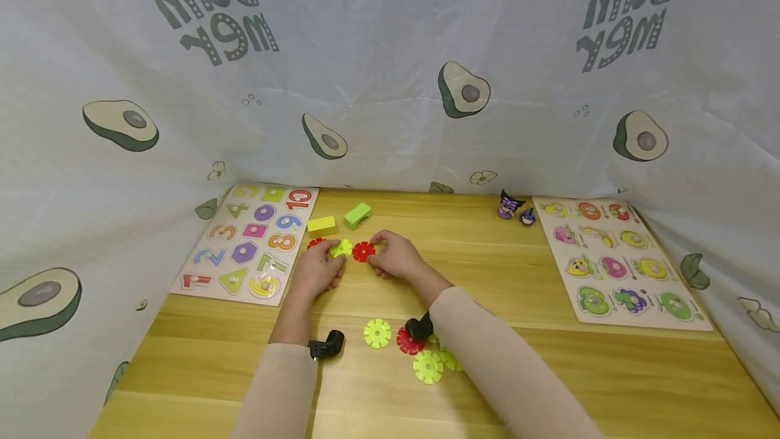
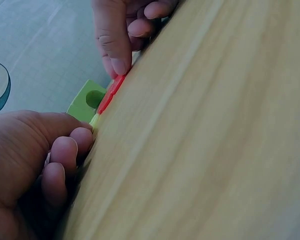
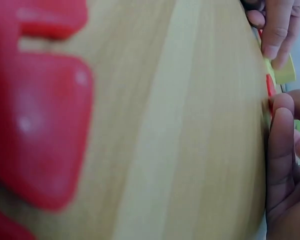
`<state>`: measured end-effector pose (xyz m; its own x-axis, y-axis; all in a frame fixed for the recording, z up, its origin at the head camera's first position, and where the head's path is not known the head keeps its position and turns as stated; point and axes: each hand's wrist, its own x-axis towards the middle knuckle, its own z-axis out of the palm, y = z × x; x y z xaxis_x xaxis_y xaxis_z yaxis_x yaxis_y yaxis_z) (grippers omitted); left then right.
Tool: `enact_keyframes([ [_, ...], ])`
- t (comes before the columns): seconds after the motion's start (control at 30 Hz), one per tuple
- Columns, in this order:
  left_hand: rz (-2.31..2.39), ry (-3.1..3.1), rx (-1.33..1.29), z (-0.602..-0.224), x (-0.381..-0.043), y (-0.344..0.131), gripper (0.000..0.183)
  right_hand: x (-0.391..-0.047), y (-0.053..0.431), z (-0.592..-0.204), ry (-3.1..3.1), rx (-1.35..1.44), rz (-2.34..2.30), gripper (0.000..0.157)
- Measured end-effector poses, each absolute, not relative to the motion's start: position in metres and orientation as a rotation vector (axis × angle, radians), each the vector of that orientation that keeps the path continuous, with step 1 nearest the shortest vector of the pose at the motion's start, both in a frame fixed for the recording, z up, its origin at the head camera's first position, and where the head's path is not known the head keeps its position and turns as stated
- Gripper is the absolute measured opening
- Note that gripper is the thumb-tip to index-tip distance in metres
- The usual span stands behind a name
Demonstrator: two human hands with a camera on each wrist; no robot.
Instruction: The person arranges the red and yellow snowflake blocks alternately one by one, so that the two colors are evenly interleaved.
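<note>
In the head view, three notched plastic discs lie in a row on the table beyond the hands. My left hand holds the yellow-green disc in the middle by its edge, between thumb and index finger. My right hand pinches the right edge of the red disc next to it. A second red disc is partly hidden behind the left hand's fingers. From the left wrist, the red disc appears edge-on at the right hand's fingertips, close to the tabletop.
Yellow and green blocks stand just behind the row. A number puzzle board is at left, a fruit puzzle board at right. Small dark figurines sit at the back. Loose discs lie near the right forearm.
</note>
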<state>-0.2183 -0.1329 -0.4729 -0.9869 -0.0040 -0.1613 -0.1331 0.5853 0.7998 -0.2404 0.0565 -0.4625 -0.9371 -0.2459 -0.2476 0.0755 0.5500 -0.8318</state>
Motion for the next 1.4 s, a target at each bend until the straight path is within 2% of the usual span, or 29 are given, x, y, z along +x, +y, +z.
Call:
enact_keyframes([
  [0.43, 1.388, 2.659, -0.092, -0.474, -0.219, -0.130, 0.043, -0.238, 0.059, -0.462, 2.492, -0.136, -1.328, 0.035],
  [0.63, 1.312, 2.658, -0.077, -0.473, -0.219, -0.129, 0.052, -0.233, 0.068, -0.464, 2.406, -0.154, -1.445, 0.046],
  [0.77, 1.239, 2.628, 0.007, -0.469, -0.216, -0.125, 0.059, -0.220, 0.078, -0.461, 2.375, -0.218, -1.426, 0.051],
  [1.0, 1.302, 2.539, 0.141, -0.465, -0.215, -0.112, 0.057, -0.185, 0.095, -0.452, 2.454, -0.455, -1.258, 0.043],
  [1.2, 1.379, 2.517, 0.108, -0.467, -0.218, -0.103, 0.051, -0.157, 0.101, -0.450, 2.449, -0.631, -1.163, 0.035],
  [1.4, 1.438, 2.507, 0.042, -0.469, -0.218, -0.098, 0.049, -0.139, 0.101, -0.452, 2.443, -0.793, -0.966, 0.041],
])
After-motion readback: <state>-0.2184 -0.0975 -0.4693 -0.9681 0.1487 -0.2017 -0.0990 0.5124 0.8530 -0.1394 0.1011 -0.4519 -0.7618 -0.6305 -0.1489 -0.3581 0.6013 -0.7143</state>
